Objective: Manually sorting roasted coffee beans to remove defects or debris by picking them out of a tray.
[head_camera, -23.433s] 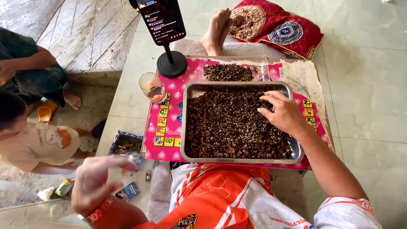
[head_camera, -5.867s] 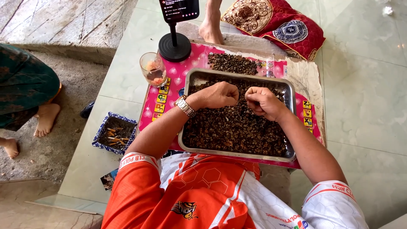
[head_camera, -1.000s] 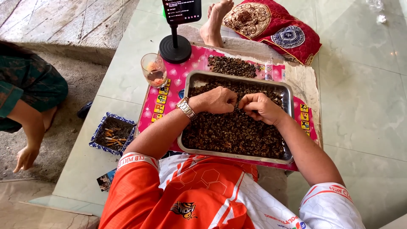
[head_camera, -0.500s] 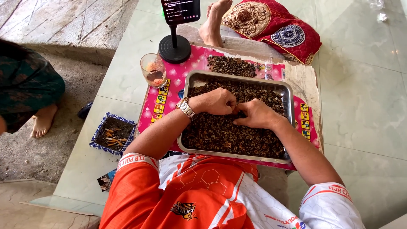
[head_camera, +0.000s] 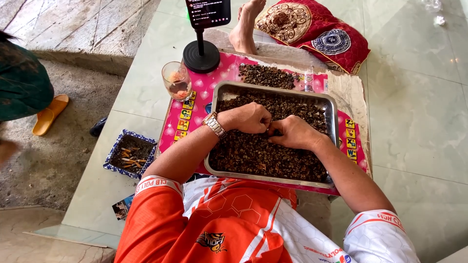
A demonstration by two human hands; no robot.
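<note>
- Both hands sit curled in the beans (head_camera: 263, 156): left hand (head_camera: 248, 118) loosely fisted, right hand (head_camera: 292, 132) palm-down, can't tell what either pinches.
- Beans fill the metal tray (head_camera: 333, 108) on a pink mat (head_camera: 214, 80).
- Nearby: glass (head_camera: 176, 80), phone stand (head_camera: 201, 54), ashtray (head_camera: 129, 155).

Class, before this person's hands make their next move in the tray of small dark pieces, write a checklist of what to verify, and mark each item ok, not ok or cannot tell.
1. Metal tray lies flat on the pink mat: ok.
2. Left hand and right hand both over the tray: ok.
3. A piece pinched between the fingers: cannot tell.
4. Drinking glass upright, apart from the left arm: ok.
5. Sorted pile kept outside the tray: ok.
6. Ashtray apart from the tray: ok.
</note>
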